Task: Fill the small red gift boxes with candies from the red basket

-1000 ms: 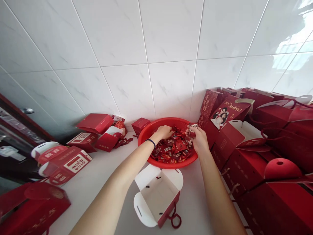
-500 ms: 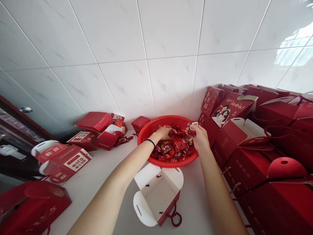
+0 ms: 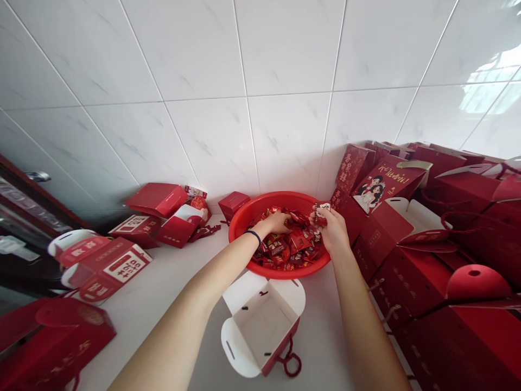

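A red plastic basket [image 3: 240, 217] stands against the wall with a heap of small red-wrapped candies [image 3: 280, 252] in it. My left hand [image 3: 278, 221] is over the heap, its bent fingers and thumb apart among the wrappers; the fingertips are partly hidden. At the basket's right rim, my right hand [image 3: 331, 225] is closed around wrapped candies [image 3: 321, 212], one with a white-and-brown label showing above the fingers. In front of the basket sits a gift box [image 3: 264, 323] with its white flaps spread, its white inside visible and a dark red cord handle [image 3: 292, 365] at its side.
Red gift boxes [image 3: 411, 277] are stacked along the right side, one bag-like box [image 3: 376, 184] printed with a couple. Several more boxes [image 3: 118, 269] lie on the left of the white table [image 3: 163, 304]. A small red box [image 3: 233, 205] touches the basket's left. White tiles [image 3: 285, 136] rise behind.
My left hand has shifted slightly right over the candies, and its fingers reach further across the heap. My right hand keeps its candies in nearly the same place.
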`<state>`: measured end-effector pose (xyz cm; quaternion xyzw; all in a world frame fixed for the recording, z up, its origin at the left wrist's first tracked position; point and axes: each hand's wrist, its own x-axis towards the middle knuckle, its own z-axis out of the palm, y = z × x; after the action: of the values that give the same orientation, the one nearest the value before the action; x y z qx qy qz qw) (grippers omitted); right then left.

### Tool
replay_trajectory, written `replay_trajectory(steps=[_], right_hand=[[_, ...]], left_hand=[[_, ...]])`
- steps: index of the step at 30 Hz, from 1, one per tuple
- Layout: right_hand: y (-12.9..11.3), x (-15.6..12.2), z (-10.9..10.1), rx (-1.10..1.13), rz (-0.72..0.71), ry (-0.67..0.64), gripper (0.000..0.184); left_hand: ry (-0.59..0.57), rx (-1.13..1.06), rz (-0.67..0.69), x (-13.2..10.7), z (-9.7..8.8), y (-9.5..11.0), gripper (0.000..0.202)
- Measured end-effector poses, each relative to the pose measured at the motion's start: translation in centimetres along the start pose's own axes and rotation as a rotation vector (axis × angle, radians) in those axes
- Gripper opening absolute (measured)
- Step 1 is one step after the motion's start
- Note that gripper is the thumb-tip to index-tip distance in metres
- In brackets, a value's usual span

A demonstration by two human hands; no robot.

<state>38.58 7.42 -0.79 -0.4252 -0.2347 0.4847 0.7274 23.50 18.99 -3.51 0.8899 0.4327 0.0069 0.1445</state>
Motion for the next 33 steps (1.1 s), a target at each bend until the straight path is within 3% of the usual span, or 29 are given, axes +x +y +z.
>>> replay_trajectory(steps=[3,6,13,17,24,33], right_hand=[[0.0,0.0,0.0,-0.004,0.001,0.002,0.016],[0.0,0.0,0.0,-0.005,-0.004,-0.004,0.018],[0.1,0.2,-0.1,-0.007,-0.009,-0.008,0.019],[0.1,0.2,-0.2,-0.012,-0.011,-0.015,0.019],[0.1,0.1,-0.1,-0.013,-0.009,-0.015,0.019],[0.2,0.2,-0.1,-0.017,-0.002,-0.011,0.019]], left_hand=[[-0.01,-0.023,-0.017,-0.2,-0.2,0.1,0.016],[-0.004,-0.051,-0.037,-0.3,-0.4,0.2,0.016],[0.024,-0.135,-0.137,-0.4,-1.2,-0.2,0.064],[0.01,-0.234,-0.159,-0.6,-2.0,-1.1,0.056],[0.073,-0.504,-0.045,-1.4,-3.0,-1.7,0.036],[0.168,-0.61,-0.027,-1.5,-3.3,-1.7,0.043]])
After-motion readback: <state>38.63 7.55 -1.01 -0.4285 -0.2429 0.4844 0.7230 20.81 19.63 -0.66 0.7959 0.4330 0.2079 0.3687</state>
